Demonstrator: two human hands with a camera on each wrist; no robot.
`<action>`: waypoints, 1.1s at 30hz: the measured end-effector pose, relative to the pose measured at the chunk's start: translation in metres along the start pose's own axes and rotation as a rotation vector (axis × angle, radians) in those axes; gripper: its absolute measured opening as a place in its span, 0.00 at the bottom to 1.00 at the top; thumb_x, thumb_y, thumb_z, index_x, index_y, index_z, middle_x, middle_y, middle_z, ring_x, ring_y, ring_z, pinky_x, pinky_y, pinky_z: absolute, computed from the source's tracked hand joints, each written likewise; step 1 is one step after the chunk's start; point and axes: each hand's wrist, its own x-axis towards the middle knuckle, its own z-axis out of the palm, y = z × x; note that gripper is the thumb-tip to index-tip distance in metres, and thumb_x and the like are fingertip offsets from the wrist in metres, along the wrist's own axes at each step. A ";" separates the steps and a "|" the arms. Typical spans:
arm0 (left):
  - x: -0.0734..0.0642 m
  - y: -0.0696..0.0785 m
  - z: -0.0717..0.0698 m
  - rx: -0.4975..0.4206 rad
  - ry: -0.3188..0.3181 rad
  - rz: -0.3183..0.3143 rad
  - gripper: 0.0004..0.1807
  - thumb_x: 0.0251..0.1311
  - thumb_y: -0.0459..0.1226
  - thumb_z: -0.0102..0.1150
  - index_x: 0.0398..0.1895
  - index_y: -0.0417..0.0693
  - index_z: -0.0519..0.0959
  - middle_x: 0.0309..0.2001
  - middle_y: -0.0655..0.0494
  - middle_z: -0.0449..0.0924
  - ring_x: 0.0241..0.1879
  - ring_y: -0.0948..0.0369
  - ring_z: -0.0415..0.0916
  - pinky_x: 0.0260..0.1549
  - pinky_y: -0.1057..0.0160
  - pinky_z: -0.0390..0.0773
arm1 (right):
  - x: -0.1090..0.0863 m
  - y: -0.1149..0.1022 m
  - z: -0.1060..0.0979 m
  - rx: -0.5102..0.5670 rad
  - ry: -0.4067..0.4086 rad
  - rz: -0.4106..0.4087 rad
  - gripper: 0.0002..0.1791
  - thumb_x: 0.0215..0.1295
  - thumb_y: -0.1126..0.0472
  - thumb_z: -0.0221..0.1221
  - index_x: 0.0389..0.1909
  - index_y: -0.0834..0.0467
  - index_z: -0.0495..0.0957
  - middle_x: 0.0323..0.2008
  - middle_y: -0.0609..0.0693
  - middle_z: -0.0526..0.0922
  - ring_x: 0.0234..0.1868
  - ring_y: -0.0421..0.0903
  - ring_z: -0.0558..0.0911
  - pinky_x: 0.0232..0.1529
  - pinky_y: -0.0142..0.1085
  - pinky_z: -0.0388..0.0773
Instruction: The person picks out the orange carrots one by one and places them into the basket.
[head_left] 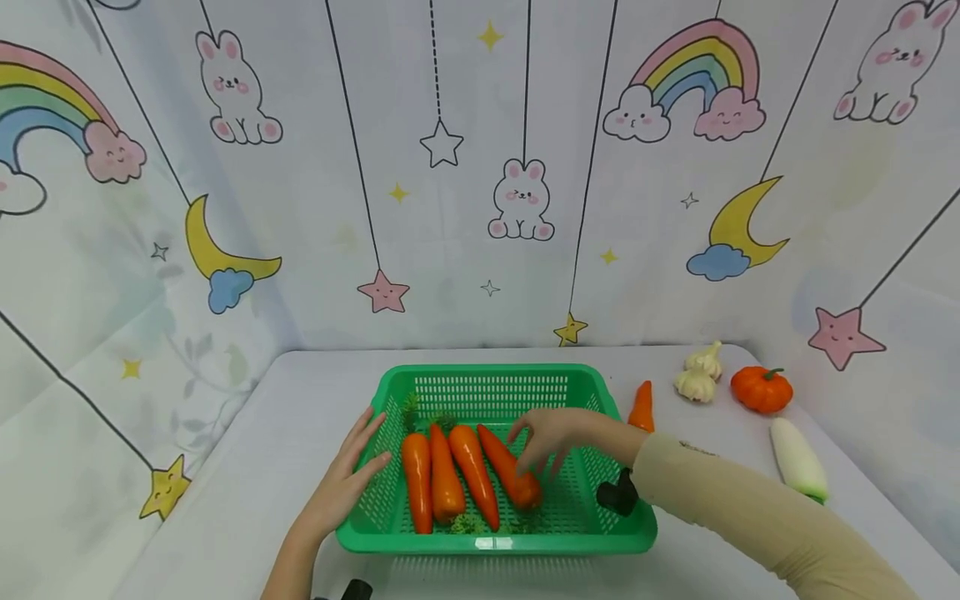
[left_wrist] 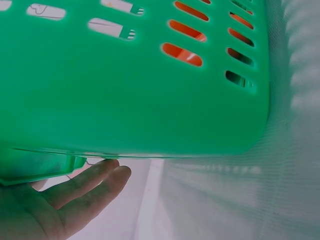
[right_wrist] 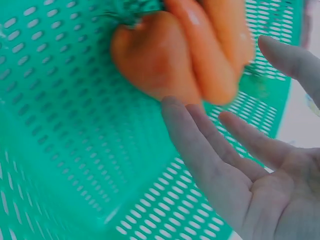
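A green slotted plastic basket [head_left: 562, 544] stands on the white-covered table, holding several orange carrots [head_left: 468, 462] side by side with green leafy tops. My left hand [head_left: 337, 483] is at the basket's left side, fingers extended along the rim; the left wrist view shows its fingers [left_wrist: 95, 192] against the basket's outside. Over the basket's right half, my right hand [head_left: 546, 437] reaches in with spread fingers beside the rightmost carrot [head_left: 513, 475]. In the right wrist view its fingertips [right_wrist: 172, 107] are at that carrot's lower end, with nothing gripped; whether they touch it I cannot tell.
Right of the basket lie another carrot [head_left: 642, 407], partly behind my right arm, two garlic bulbs [head_left: 696, 385], a small orange pumpkin [head_left: 761, 389] and a long pale vegetable [head_left: 797, 458]. A patterned cloth [head_left: 465, 308] hangs behind the table.
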 end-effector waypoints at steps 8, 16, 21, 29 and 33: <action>-0.002 0.001 0.002 0.002 -0.012 0.003 0.32 0.65 0.44 0.48 0.70 0.46 0.53 0.71 0.45 0.38 0.68 0.41 0.34 0.53 0.27 0.43 | -0.027 0.004 -0.020 0.009 -0.013 -0.132 0.26 0.54 0.60 0.65 0.55 0.56 0.71 0.42 0.53 0.79 0.35 0.46 0.80 0.34 0.41 0.79; -0.007 0.004 0.000 0.016 -0.014 -0.037 0.33 0.64 0.45 0.49 0.71 0.50 0.52 0.72 0.47 0.37 0.69 0.43 0.33 0.54 0.29 0.42 | -0.053 0.016 -0.034 0.051 0.012 -0.237 0.29 0.55 0.58 0.64 0.59 0.57 0.68 0.44 0.52 0.78 0.40 0.47 0.80 0.38 0.41 0.79; -0.007 0.002 -0.001 0.024 -0.003 -0.026 0.33 0.65 0.43 0.49 0.71 0.50 0.51 0.72 0.47 0.38 0.69 0.43 0.34 0.54 0.29 0.42 | -0.068 0.027 -0.044 0.061 0.062 -0.331 0.31 0.56 0.56 0.64 0.61 0.57 0.66 0.47 0.53 0.77 0.44 0.50 0.79 0.40 0.42 0.78; -0.005 0.001 -0.002 0.019 -0.002 -0.010 0.33 0.65 0.42 0.49 0.71 0.51 0.51 0.72 0.48 0.38 0.69 0.43 0.34 0.54 0.29 0.42 | -0.091 0.046 -0.055 0.044 0.181 -0.468 0.30 0.60 0.58 0.60 0.62 0.61 0.63 0.50 0.58 0.76 0.47 0.51 0.78 0.43 0.42 0.77; -0.002 0.001 -0.001 0.013 0.001 0.006 0.33 0.65 0.42 0.49 0.71 0.51 0.51 0.72 0.48 0.38 0.69 0.44 0.34 0.54 0.29 0.42 | -0.103 0.055 -0.062 0.011 0.300 -0.494 0.29 0.60 0.59 0.60 0.61 0.62 0.64 0.50 0.62 0.75 0.46 0.53 0.78 0.40 0.38 0.79</action>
